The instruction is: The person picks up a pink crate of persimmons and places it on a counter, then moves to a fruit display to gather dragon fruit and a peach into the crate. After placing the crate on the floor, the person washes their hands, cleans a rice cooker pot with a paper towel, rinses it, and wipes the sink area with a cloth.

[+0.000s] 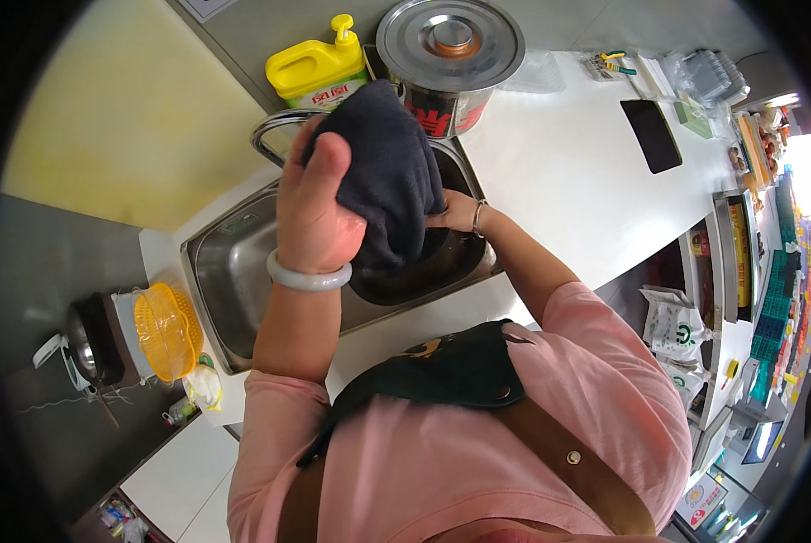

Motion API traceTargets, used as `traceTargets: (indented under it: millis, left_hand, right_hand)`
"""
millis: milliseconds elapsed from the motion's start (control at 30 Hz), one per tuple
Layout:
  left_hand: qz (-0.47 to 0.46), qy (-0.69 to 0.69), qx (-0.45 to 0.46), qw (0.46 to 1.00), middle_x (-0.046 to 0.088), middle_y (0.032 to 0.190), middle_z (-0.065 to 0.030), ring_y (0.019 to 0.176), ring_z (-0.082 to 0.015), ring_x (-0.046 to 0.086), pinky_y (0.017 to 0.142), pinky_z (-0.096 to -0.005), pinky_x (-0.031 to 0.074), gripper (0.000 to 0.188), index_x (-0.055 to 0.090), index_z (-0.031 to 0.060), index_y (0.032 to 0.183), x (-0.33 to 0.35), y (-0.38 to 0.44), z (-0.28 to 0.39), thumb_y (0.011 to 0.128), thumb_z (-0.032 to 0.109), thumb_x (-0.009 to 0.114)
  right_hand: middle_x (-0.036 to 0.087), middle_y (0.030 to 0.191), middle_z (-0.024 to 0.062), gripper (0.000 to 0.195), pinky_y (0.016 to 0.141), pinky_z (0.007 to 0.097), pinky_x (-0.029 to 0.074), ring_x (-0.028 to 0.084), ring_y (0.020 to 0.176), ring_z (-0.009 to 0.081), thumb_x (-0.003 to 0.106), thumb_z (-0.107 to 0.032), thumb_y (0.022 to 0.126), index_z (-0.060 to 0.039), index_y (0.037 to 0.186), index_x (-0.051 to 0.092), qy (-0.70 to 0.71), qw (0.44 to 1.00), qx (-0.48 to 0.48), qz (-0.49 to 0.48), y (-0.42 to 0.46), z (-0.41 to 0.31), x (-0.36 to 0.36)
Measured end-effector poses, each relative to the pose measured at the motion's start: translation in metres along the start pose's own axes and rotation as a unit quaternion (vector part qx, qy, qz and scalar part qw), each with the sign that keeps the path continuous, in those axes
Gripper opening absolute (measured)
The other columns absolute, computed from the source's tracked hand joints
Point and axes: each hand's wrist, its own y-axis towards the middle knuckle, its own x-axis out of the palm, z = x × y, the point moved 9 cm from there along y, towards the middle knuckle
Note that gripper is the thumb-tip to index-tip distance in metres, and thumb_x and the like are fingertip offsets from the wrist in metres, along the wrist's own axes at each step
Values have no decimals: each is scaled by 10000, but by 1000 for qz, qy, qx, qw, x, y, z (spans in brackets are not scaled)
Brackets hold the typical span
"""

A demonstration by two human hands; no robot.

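A dark grey cloth is held up over a double stainless steel sink. My left hand, with a pale bangle at the wrist, is raised at the cloth's left side, thumb up; its fingers are partly hidden, and their grip on the cloth cannot be made out. At the cloth's lower right edge is my right hand, its fingertips gripping the fabric, a thin metal bracelet at the wrist. Beneath the cloth, a dark basin or pan sits in the right bowl. The curved faucet shows behind my left hand.
Behind the sink stand a yellow pump jug and a lidded steel pot. A phone lies on the white counter at right, near plastic containers. An orange basket is at left; a yellowish board stands at upper left.
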Motion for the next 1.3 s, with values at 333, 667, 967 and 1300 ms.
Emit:
traceTargets:
  millis: [333,667,967,1300]
  left_hand:
    - [181,167,11,969,566,911,-27,806,-105,520,747,-259,433,236,521,31,943,-131,-27,-40,806,176,646]
    - [208,381,0,901,549,839,-22,750,-78,478,694,-222,412,214,522,1,875,-212,-38,-108,818,177,630]
    - [-160,861,-264,405,297,1373,-179,1290,-334,225,1029,-447,217,455,540,24,1137,-260,-46,-234,802,332,539]
    - [-227,825,-398,330,132,1442,-162,1307,-348,164,1039,-474,179,573,399,57,1290,-327,-53,-294,817,364,503]
  right_hand:
    - [583,910,77,383,563,307,534,575,718,142,416,-48,828,-43,1210,451,335,898,133,251,-28,4,-50]
    - [544,810,27,259,601,217,440,544,698,114,372,16,798,-75,980,531,274,902,3,334,-14,-52,-59]
    - [502,1115,180,492,803,438,455,545,961,374,534,-3,712,-103,1176,402,-336,909,199,143,80,81,12]
    - [428,1171,314,485,854,434,439,513,1010,417,401,-139,815,-34,1277,295,-343,901,257,66,109,191,43]
